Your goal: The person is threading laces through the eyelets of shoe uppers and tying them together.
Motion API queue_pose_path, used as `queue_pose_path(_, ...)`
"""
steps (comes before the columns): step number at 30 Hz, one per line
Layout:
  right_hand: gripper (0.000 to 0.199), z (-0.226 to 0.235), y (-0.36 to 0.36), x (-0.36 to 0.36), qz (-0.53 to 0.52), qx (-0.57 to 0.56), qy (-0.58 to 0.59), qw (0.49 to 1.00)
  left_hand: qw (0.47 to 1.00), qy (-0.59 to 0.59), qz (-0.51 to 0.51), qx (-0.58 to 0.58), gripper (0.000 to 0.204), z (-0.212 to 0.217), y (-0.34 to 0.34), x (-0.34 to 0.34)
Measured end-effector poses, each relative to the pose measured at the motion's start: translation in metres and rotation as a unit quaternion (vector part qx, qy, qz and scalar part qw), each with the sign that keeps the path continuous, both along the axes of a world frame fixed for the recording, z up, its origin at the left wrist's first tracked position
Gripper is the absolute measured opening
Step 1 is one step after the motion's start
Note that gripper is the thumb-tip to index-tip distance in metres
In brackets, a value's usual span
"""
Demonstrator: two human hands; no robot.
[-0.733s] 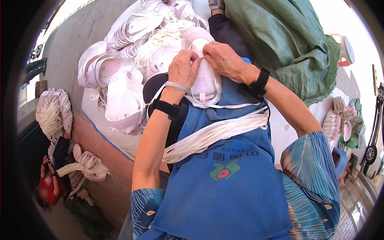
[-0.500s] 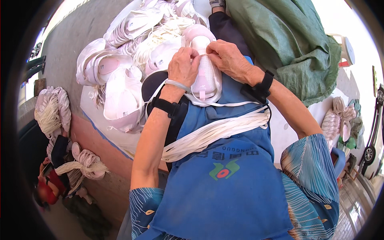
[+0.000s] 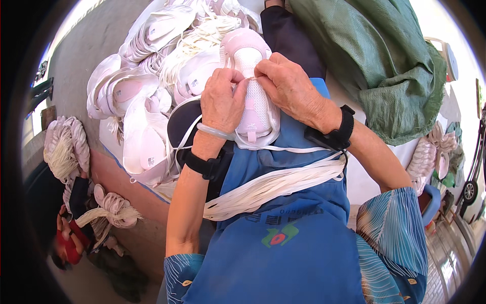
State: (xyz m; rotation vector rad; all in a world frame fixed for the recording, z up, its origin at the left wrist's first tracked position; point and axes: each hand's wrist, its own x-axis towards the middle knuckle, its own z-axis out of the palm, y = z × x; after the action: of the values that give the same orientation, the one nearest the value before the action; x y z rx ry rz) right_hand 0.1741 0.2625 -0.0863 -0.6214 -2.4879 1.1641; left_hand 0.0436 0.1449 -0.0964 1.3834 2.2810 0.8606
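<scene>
A pink and white shoe upper [image 3: 259, 114] lies on my lap, its mesh tongue and pull tab toward me. My left hand [image 3: 223, 99] pinches at its left eyelet edge, thumb and forefinger together. On the opposite side, my right hand [image 3: 293, 91] is closed in a pinch over the tongue, seemingly on a thin bit of lace; the fingertips hide most of it. A loose white shoelace [image 3: 298, 149] trails from below the shoe upper to the right. Across my blue apron [image 3: 298, 253] lies a bundle of flat white laces [image 3: 268, 187].
Stacked shoe uppers [image 3: 144, 134] and cream laces [image 3: 200, 43] are heaped at the far left. A green sheet [image 3: 379, 61] drapes at the far right. Tied bundles of uppers [image 3: 114, 207] lie left, near a person in red [image 3: 71, 240]. More uppers [image 3: 422, 157] sit at right.
The shoe upper and both hands sit slightly lower and more to the left in view. My fingertips stay close together over the tongue, both still pinching. The person at left has shifted posture.
</scene>
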Motion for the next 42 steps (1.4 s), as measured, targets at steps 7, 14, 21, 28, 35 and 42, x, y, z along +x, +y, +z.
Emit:
queue_pose_path(7,0.011,0.004,0.003,-0.001,-0.007,-0.025,-0.013,1.0,1.0,-0.006,-0.009,0.001,0.015,0.002,0.002,-0.001)
queue_pose_path(14,0.011,0.006,0.002,-0.001,-0.002,-0.024,-0.024,0.999,1.0,-0.017,-0.009,0.014,0.014,0.001,0.0,-0.002)
queue_pose_path(21,0.011,0.005,0.002,-0.001,0.004,-0.012,-0.026,1.0,1.0,-0.015,-0.008,0.015,0.015,-0.002,-0.001,-0.003)
queue_pose_path(28,0.013,0.008,-0.002,-0.003,0.063,0.119,-0.049,0.99,1.0,-0.009,-0.01,0.022,0.016,-0.004,-0.001,-0.004)
queue_pose_path(35,0.016,0.003,0.004,-0.004,0.072,0.149,-0.05,0.985,1.0,-0.018,-0.004,0.011,0.019,-0.004,-0.001,-0.004)
queue_pose_path(42,0.019,0.013,0.005,-0.006,0.141,0.192,-0.096,0.966,1.0,-0.01,-0.003,0.007,0.021,-0.006,-0.002,-0.004)
